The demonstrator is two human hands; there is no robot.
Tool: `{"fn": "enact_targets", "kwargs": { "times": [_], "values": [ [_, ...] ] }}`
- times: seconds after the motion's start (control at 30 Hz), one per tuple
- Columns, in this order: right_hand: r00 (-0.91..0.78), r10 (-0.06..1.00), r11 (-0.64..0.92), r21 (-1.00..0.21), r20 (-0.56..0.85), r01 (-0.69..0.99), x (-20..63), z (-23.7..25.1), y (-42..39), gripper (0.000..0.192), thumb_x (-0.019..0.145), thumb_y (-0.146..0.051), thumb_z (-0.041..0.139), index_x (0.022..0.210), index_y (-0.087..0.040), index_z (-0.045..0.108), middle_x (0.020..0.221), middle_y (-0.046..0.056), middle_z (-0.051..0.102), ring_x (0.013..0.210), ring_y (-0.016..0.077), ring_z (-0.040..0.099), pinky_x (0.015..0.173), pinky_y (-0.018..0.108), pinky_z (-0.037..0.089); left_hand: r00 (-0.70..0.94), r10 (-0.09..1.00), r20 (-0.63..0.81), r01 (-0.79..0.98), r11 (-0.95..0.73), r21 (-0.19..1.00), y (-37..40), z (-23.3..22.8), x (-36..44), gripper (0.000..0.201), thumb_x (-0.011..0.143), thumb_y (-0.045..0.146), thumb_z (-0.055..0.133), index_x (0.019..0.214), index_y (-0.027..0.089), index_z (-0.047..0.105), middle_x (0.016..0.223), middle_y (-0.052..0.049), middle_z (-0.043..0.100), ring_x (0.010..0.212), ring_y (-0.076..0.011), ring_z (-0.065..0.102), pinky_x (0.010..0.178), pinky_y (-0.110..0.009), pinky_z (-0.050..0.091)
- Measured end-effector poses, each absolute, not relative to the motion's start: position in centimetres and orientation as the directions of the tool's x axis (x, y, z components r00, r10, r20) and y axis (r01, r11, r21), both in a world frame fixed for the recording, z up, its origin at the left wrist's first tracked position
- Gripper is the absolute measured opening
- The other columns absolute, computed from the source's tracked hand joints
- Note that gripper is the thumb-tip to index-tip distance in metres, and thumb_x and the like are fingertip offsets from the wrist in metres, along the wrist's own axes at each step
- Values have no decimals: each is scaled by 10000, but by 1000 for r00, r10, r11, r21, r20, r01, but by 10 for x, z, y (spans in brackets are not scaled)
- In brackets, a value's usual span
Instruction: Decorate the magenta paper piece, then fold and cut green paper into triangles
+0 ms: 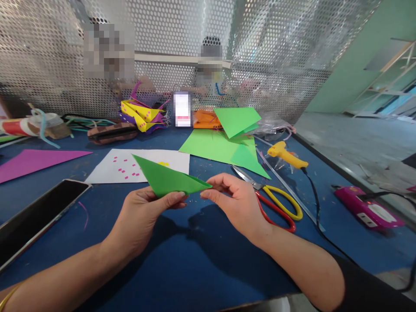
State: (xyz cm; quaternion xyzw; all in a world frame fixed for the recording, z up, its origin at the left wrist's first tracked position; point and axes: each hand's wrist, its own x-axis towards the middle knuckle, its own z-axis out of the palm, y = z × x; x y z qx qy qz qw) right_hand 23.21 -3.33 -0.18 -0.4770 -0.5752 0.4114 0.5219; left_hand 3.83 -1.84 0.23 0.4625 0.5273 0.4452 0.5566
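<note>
A green piece of craft foam (165,175), bent over into a pointed, folded shape, is held up above the blue table (201,268). My left hand (149,212) is closed on its lower edge, thumb in front and fingers behind. At the narrow right tip, my right hand (234,201) pinches the foam between thumb and fingers. Behind the foam lies a white sheet (107,169) with small pink pieces and a yellow piece on it. Just beyond my right hand rest scissors (276,203) with one yellow and one red handle loop.
A yellow glue gun (286,156) and a magenta power strip (367,208) with cords are at right. Green sheets (208,145) lie behind. At left are a large black-screened device (45,216) and a purple sheet (35,162). A perforated panel (175,26) stands at the back, people beyond it.
</note>
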Motion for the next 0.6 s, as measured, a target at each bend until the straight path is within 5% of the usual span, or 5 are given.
{"fn": "enact_targets", "kwargs": {
  "times": [0.6],
  "values": [
    [52,971,226,-968,233,111,232,5,-35,104,748,-203,752,654,-202,707,618,-26,703,613,122,646,589,222,496,42,995,-92,61,89,994,-21,0,38,93,634,328,836,657,249,791,707,-19,777,727,-212,705,730,-293,548]
  ]
}}
